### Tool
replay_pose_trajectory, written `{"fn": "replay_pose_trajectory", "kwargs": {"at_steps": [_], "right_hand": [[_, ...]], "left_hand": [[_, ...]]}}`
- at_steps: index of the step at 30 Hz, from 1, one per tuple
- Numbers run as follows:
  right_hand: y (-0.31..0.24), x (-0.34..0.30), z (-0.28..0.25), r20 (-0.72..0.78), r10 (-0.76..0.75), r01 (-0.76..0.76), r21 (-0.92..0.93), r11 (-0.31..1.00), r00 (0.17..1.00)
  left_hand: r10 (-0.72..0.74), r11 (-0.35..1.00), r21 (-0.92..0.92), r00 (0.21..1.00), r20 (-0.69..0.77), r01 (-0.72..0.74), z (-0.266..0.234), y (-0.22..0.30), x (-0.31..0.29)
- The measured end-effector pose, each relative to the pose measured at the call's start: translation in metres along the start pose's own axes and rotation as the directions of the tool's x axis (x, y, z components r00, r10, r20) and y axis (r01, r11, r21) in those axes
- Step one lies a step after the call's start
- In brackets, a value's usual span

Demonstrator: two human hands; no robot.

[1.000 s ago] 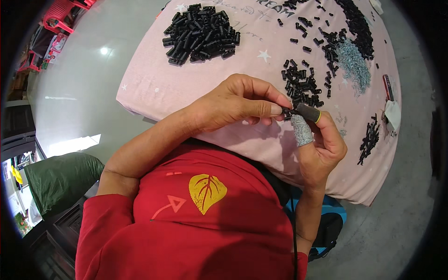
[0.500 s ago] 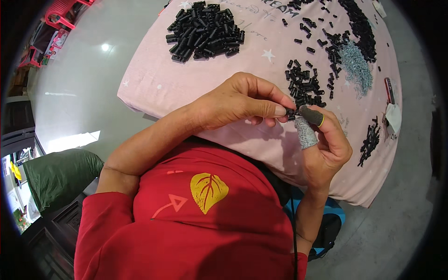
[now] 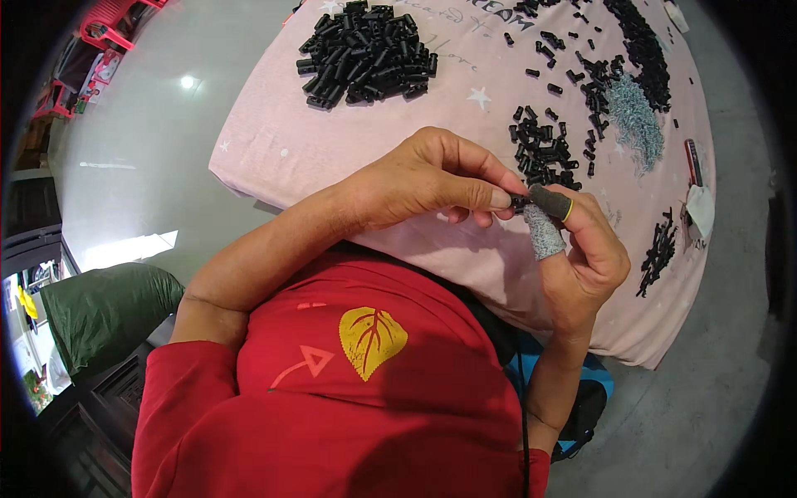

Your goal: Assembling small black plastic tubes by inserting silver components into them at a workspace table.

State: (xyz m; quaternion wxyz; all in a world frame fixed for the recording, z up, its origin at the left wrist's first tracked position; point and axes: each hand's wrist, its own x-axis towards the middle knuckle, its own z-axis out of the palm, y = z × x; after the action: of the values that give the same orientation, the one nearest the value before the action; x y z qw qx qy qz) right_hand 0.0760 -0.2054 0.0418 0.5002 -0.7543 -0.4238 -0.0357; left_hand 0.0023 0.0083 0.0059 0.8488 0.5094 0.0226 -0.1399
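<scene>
While both hands meet above the pink cloth-covered table (image 3: pixel 349 149), the head view shows the left hand (image 3: pixel 432 187) pinching a small black plastic tube piece (image 3: pixel 518 202) between thumb and forefinger. The right hand (image 3: pixel 581 257), with grey fabric finger cots (image 3: pixel 544 232) on its thumb and forefinger, closes on the same piece from the other side. Judging by this, a fitting step is in hand; the next move likely calls for a steady push or twist. One large heap of black tubes (image 3: pixel 365 54) lies at the far left, several smaller scatters (image 3: pixel 544 145) lie nearer, and one pile of grey metal springs (image 3: pixel 635 116) lies to the right; single pieces are too many to count.
</scene>
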Motion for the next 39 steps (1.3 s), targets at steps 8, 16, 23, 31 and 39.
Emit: {"fn": "replay_pose_trajectory", "kwargs": {"at_steps": [8,16,23,31,39], "right_hand": [[-0.005,0.008,-0.006,0.096,-0.067,0.079,-0.132,0.988,0.993],[-0.008,0.017,-0.009,0.191,-0.114,0.160,-0.246,0.956,0.975],[-0.005,0.019,-0.010,0.208,-0.042,0.074,-0.148,0.986,0.977],[-0.004,0.016,-0.011,0.170,0.098,-0.098,-0.009,0.995,0.981],[0.005,0.018,-0.005,0.163,-0.160,0.182,-0.131,0.975,0.974]], "left_hand": [[-0.007,1.000,0.010,1.000,-0.026,0.007,0.000,-0.001,0.000],[0.017,0.999,0.051,0.999,-0.041,-0.015,-0.002,-0.004,0.001],[0.045,0.998,0.047,0.999,-0.016,-0.045,-0.003,-0.005,0.000],[-0.002,1.000,0.004,0.999,-0.035,0.002,-0.001,0.003,0.000],[-0.008,1.000,-0.030,1.000,-0.019,0.008,-0.007,0.000,0.002]]}}
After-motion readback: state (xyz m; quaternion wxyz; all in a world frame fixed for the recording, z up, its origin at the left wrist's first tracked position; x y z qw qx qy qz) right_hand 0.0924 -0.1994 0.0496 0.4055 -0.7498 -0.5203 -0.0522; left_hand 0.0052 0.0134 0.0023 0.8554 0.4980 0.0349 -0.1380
